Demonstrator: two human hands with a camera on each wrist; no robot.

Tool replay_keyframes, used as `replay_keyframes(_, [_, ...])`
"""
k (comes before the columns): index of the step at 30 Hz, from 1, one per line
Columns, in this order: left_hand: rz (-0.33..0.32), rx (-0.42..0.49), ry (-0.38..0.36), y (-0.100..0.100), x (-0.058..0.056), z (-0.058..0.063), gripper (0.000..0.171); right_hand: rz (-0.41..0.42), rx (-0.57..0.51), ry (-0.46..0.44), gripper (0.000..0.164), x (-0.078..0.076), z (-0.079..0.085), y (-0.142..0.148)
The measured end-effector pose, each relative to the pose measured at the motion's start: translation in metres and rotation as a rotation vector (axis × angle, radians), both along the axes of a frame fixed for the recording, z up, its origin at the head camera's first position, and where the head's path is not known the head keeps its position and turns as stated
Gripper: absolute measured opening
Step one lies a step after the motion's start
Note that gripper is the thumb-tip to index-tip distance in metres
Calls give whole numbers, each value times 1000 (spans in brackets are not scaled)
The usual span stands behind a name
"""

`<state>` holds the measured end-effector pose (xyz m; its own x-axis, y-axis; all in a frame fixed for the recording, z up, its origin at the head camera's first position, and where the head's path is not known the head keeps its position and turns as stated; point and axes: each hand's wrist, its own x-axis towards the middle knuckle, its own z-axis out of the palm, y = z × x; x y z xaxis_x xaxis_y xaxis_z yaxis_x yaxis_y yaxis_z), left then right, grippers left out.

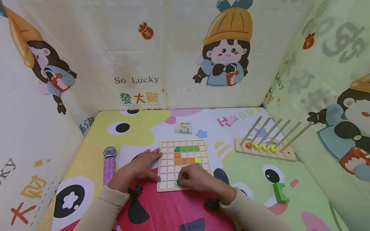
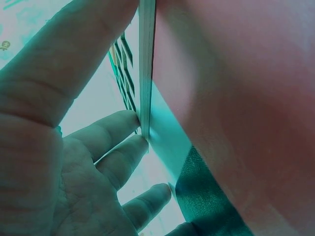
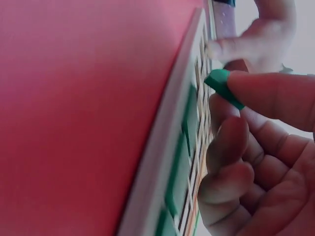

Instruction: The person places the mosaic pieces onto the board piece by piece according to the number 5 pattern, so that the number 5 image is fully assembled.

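A wooden grid board (image 1: 163, 185) lies before me, its cells partly filled with green tiles (image 1: 190, 148), orange tiles (image 1: 188, 160) and a yellow tile (image 1: 198, 159). My right hand (image 1: 198, 177) pinches a small green tile with a curved edge (image 3: 222, 84) between thumb and finger, over the board's near part. More green tiles (image 3: 179, 167) sit along the near edge in the right wrist view; my right hand hides them from the head camera. With fingers spread, my left hand (image 1: 142, 165) rests at the board's left edge, thumb and fingertips touching it.
Behind the board lies a small pattern card (image 1: 183, 127). A glittery purple microphone (image 1: 109, 166) is at the left. On the right stand a peg rack (image 1: 266, 151) with several beads and a green notched block (image 1: 279, 192). A pink block (image 1: 230, 121) lies farther back.
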<state>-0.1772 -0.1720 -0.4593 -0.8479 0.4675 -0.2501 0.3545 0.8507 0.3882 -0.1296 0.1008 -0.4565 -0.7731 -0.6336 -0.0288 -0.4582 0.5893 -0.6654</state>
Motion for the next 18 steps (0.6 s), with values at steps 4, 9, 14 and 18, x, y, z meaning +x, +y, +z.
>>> replay_keyframes(4, [4,0,-4,1,-1,0,107,-17,54,57,7,1,-5,-11])
replay_keyframes(9, [12,1,-16,1,-1,1,107,-70,121,71,8,5,-5,-18])
replay_keyframes(14, [18,4,-23,2,0,2,106,-103,190,112,9,10,-4,-21])
replay_keyframes(18, [22,5,-20,3,0,3,106,-110,267,179,9,12,-4,-23])
